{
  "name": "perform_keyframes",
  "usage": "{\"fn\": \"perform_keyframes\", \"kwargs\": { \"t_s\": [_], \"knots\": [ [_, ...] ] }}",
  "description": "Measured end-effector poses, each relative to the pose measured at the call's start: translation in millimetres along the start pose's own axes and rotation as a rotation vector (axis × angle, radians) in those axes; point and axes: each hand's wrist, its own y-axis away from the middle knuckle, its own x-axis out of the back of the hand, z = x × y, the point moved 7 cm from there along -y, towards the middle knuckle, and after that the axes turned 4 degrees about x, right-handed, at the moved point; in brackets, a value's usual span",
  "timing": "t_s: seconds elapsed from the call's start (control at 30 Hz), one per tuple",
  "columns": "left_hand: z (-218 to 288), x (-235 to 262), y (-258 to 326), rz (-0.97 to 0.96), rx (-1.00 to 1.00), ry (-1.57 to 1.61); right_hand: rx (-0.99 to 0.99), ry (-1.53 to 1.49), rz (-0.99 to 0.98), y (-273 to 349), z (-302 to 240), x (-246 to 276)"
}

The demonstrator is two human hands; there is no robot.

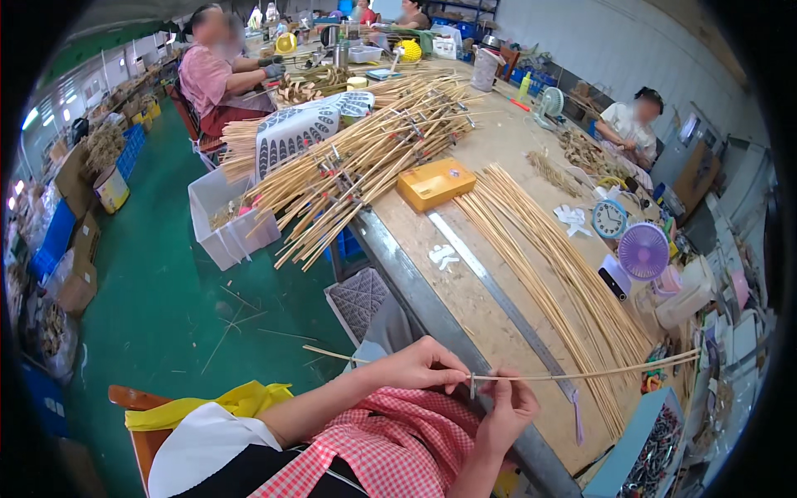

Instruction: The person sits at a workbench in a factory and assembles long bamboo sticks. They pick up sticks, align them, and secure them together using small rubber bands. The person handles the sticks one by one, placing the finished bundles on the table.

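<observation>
Thin bamboo sticks (606,373) run across my lap, from beyond my left wrist out to the right over the table edge. My left hand (427,363) pinches them between thumb and fingertips. Close by, my right hand (508,401) has its thumb and fingers closed on the same sticks. Between the two hands a small metal clip (472,385) sits across the sticks, standing upright. On the table ahead lies a long row of loose bamboo sticks (548,266), with a steel ruler (498,299) beside it.
A yellow box (436,184) stands by a big pile of clipped sticks (390,137). Right of me are a light-blue box of metal clips (656,448), a purple fan (643,251) and a blue clock (609,218). A white bin (224,220) stands on the floor. Other people sit around the table.
</observation>
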Motion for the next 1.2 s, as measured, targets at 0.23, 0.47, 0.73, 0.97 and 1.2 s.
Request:
{"fn": "perform_keyframes", "kwargs": {
  "t_s": [0.23,0.47,0.73,0.97,1.2],
  "knots": [
    [19,-11,3,-0.015,0.069,-0.042,-0.035,-0.163,0.034,-1,0,5],
    [22,-2,5,-0.054,0.007,-0.117,-0.012,-0.101,-0.005,3,3,1],
    [76,-2,17,0.212,-0.438,-0.424,0.157,0.255,-0.106,23,9,-37],
    [77,-5,25,0.262,-0.456,-0.529,0.146,0.294,-0.317,26,20,-46],
    [78,-9,23,0.234,-0.409,-0.507,0.044,0.029,0.08,6,-45,3]
  ]
}}
